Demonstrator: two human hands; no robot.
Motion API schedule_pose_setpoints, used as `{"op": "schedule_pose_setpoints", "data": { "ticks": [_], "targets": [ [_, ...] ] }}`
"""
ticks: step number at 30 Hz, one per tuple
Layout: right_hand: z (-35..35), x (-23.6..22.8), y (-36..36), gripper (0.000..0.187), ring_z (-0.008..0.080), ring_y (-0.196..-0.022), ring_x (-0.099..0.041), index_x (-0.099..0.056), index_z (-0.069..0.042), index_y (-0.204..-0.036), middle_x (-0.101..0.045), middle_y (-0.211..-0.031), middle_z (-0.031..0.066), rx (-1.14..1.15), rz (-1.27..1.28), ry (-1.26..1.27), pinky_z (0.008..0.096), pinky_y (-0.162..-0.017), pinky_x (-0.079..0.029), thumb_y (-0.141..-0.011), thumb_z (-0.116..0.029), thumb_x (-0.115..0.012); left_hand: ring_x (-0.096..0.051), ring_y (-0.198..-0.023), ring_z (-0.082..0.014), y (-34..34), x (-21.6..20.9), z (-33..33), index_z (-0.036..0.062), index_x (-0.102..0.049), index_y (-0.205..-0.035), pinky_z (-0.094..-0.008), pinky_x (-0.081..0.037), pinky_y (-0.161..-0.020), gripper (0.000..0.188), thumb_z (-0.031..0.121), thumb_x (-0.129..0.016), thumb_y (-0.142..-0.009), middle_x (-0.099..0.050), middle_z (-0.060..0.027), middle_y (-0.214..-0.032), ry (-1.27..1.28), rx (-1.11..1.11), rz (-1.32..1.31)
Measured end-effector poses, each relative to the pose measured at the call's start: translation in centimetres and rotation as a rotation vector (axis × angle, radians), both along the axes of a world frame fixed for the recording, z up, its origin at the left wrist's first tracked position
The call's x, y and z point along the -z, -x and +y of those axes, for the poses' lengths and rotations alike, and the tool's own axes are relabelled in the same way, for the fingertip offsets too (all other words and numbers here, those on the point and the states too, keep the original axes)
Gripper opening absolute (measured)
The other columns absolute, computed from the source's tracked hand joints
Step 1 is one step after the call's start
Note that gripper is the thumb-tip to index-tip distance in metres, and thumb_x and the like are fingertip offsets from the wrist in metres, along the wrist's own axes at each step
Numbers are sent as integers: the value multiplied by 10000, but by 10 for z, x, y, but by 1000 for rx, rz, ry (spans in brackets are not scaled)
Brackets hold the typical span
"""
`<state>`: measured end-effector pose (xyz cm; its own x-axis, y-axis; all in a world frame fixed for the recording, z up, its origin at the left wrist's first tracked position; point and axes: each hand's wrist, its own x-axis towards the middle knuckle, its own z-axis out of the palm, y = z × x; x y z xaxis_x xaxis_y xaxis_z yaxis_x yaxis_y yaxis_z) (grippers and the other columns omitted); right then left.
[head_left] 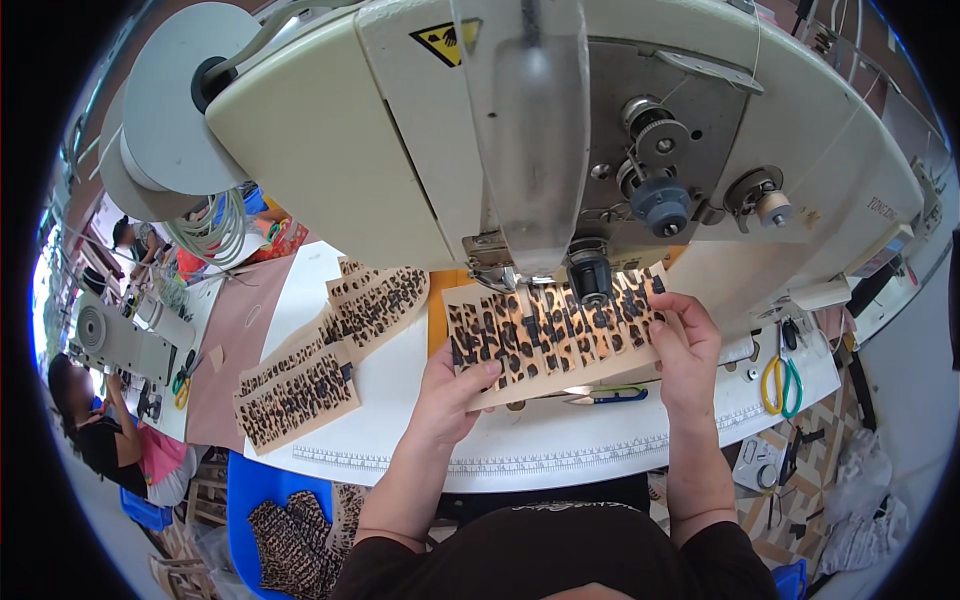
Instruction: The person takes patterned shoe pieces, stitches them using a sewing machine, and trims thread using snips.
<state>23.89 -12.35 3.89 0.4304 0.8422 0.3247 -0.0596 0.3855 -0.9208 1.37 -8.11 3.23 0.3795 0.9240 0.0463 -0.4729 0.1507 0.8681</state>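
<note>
1. Panel (555,350), leopard print with beige margin: held below the head of the sewing machine (310,130), over the white table (390,425). Upper edge partly hidden by the machine.
2. Left hand (450,390): thumb on the near left corner, other fingers mostly hidden beneath; pinching the cloth.
3. Right hand (690,345): thumb and fingers pinching the right edge.
4. Skew: likeliest fault, in my judgement. Cause would be uneven pull between the two grips.
5. Snag: thread snips (618,396) lie just beside the near edge (blades toward the left); lowering the cloth onto them could catch it.
6. Finger injury: possible if either hand followed the cloth under the head. Needle not made out.
7. Spill: loose leopard pieces (330,350) overlap at left, near the table's edge; a sweeping left forearm might drag them off.
</note>
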Motion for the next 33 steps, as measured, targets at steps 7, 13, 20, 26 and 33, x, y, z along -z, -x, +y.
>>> {"op": "schedule_pose_setpoints", "data": {
  "ticks": [7, 13, 20, 26, 33],
  "targets": [
    [-1, 0, 1, 195, -16, -522, -397, -549, -44, -947, -556, -767, -17, 6, 3, 17, 136, -396, -272, -776, 7, -471, -599, -632, -111, 3, 5, 7, -38, -416, -1132, -175, -422, -400, 459, 41, -591, -715, -603, -109, -893, -30, -41, 64],
    [-4, 4, 4, 196, -16, -525, -406, -536, -40, -954, -553, -759, -15, 11, 49, -17, 139, -396, -276, -778, 15, -466, -579, -577, -104, 4, 1, 9, -29, -422, -1133, -168, -381, -343, 468, 49, -605, -710, -601, -104, -873, -21, -14, 82],
    [-16, -2, 7, 201, 2, -600, -446, -526, -4, -962, -557, -798, 7, 0, 42, 4, 146, -501, -340, -779, 39, -454, -569, -592, -96, 6, -3, 10, -33, -459, -1076, -181, -408, -400, 397, 34, -609, -715, -603, -86, -843, -17, 16, 57],
    [-22, -1, 12, 207, 14, -654, -471, -519, 21, -980, -560, -821, 18, -9, 20, -2, 153, -586, -381, -787, 53, -450, -562, -544, -98, 14, 2, 19, -35, -459, -1077, -179, -391, -376, 391, 14, -596, -714, -605, -101, -837, 29, 116, -19],
    [-19, 3, 14, 198, -3, -607, -453, -508, 0, -1003, -554, -811, 8, -16, 25, 48, 143, -497, -370, -810, 2, -465, -547, -492, -101, 18, 1, 17, -47, -469, -1053, -183, -382, -352, 366, -2, -589, -710, -608, -115, -805, 59, 115, -38]
  ]
}}
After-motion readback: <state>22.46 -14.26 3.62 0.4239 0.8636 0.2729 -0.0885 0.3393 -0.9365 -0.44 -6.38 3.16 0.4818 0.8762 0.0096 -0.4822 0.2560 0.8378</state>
